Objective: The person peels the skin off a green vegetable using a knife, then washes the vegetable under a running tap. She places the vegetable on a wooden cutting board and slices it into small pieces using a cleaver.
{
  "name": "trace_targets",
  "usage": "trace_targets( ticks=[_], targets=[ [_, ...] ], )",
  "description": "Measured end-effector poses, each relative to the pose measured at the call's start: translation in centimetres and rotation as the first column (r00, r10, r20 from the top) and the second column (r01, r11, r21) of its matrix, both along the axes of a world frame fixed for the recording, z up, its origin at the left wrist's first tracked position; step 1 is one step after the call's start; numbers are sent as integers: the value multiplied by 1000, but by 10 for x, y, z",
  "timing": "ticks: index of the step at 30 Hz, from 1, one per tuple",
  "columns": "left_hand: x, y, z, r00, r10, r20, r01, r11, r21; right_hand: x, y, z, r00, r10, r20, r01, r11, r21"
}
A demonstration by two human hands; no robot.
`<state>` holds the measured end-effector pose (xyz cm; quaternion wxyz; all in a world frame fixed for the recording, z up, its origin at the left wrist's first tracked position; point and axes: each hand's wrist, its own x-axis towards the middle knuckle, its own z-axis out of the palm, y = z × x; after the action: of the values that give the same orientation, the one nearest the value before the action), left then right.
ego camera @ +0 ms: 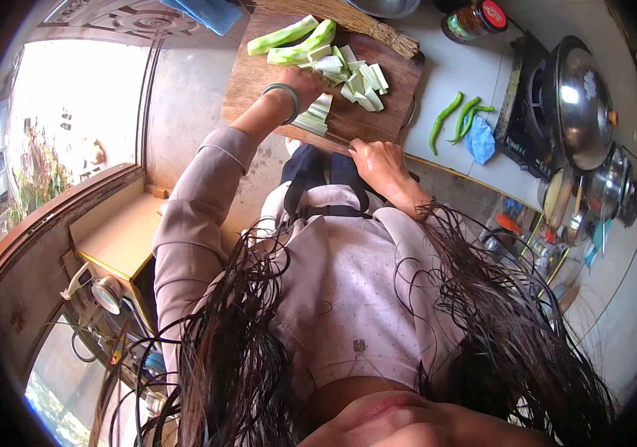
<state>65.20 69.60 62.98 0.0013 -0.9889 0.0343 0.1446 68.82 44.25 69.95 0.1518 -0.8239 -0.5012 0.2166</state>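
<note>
A wooden cutting board (251, 84) lies before me. My left hand (302, 88), with a bangle at its wrist, is over pale green cut vegetable pieces (364, 84); its fingertips are partly hidden. More long cut pieces (315, 116) lie just below that hand. Two peeled green gourds (296, 44) rest at the board's far left. My right hand (381, 166) is at the board's near edge, fingers curled; what it grips, if anything, cannot be made out.
A straw brush (374, 28) lies along the board's far edge. On the white tiled counter (436, 72) are green chili peppers (446, 123), a crumpled blue cloth (480, 139) and a red-lidded jar (475, 21). To the right, a lidded wok (581, 106) sits on a gas stove (525, 112).
</note>
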Motion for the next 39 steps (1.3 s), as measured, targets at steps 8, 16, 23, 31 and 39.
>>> trace_targets(
  ticks=[8, 16, 23, 31, 39],
  targets=[
    [-16, 24, 75, 859, 360, 365, -284, 927, -245, 10, 3, 2, 998, -6, -59, 3, 999, -52],
    [-132, 5, 31, 140, 954, -264, -209, -232, -950, 28, 13, -1, 993, -78, -92, 76, 997, -26],
    [-96, -61, -41, 95, 771, -630, -247, -595, -765, 33, 21, 3, 997, -50, -54, 50, 999, -12],
    [-87, -56, -21, 28, 825, -564, -528, -467, -710, 26, 15, 17, 999, -46, -11, 46, 999, -3],
    [-86, -53, -21, 74, 811, -580, -550, -452, -702, 18, 16, 20, 998, -52, -26, 50, 996, -73]
  ],
)
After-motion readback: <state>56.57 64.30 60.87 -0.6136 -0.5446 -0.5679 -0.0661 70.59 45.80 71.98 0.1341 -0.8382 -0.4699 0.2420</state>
